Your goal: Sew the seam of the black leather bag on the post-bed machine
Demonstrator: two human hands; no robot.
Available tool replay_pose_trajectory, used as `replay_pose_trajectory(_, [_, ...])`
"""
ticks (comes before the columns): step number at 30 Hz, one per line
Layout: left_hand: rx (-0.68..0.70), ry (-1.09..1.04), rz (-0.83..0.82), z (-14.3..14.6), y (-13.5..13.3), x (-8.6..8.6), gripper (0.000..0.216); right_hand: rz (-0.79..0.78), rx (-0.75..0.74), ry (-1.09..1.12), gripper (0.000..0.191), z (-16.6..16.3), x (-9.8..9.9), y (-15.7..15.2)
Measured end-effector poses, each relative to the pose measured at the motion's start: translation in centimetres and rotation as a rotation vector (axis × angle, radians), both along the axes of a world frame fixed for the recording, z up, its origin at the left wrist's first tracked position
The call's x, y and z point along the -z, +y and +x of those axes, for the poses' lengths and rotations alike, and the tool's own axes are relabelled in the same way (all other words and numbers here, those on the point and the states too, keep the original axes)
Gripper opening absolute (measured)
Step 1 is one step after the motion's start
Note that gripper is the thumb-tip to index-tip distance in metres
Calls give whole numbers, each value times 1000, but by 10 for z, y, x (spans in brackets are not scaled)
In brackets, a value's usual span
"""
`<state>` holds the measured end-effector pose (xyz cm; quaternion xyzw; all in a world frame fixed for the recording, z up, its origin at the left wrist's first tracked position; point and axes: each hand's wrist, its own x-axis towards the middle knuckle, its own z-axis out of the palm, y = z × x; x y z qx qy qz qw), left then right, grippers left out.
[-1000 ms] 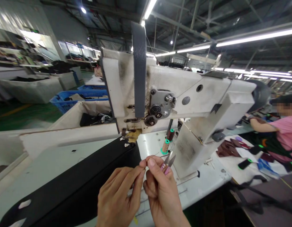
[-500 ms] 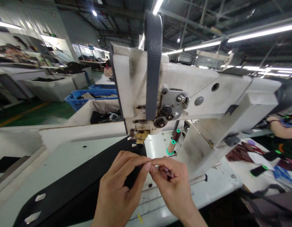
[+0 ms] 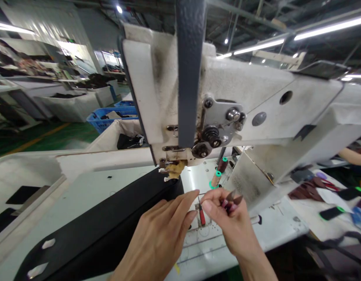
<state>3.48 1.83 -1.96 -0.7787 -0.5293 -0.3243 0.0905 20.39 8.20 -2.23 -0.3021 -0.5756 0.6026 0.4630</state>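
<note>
My left hand (image 3: pixel 160 228) is beside the black padded piece (image 3: pixel 107 218), its fingers stretched forward and thumb apart from them. Nothing shows between its fingertips. Curled closed, my right hand (image 3: pixel 234 222) has small thread snips (image 3: pixel 233 201) tucked in its fingers, blades poking up. Its thumb and forefinger pinch together; a thin thread may be there, too fine to be sure. Between both hands a red-handled pointed tool (image 3: pixel 202 216) lies on the machine bed. The sewing machine head (image 3: pixel 163 89) stands just beyond, with yellowish material (image 3: pixel 176 169) around its presser area.
Two thread spools, one brown (image 3: pixel 223 164) and one tan (image 3: pixel 216 178), stand under the machine arm. A cloth-lined bin (image 3: pixel 113 136) and a blue basket (image 3: pixel 103 121) stand behind the worktable (image 3: pixel 89 187). Another person's arm (image 3: pixel 353 156) shows at the right edge.
My fingertips, which met before, have come apart, my right hand moving right. The snips' blades and the red-handled tool now show. The machine looks nearer as my view shifted.
</note>
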Motion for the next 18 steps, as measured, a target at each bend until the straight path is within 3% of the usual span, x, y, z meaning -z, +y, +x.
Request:
replay_pose_trajectory(3, [-89, 90, 82, 0, -4, 0, 22, 50, 100, -34, 18, -14, -4, 14])
replay_pose_trajectory(8, [-237, 87, 219, -6, -5, -6, 19, 110, 133, -131, 17, -43, -2, 30])
replay_pose_trajectory(18, [-261, 21, 214, -10, 0, 0, 16, 176, 136, -65, 13, -58, 7, 36])
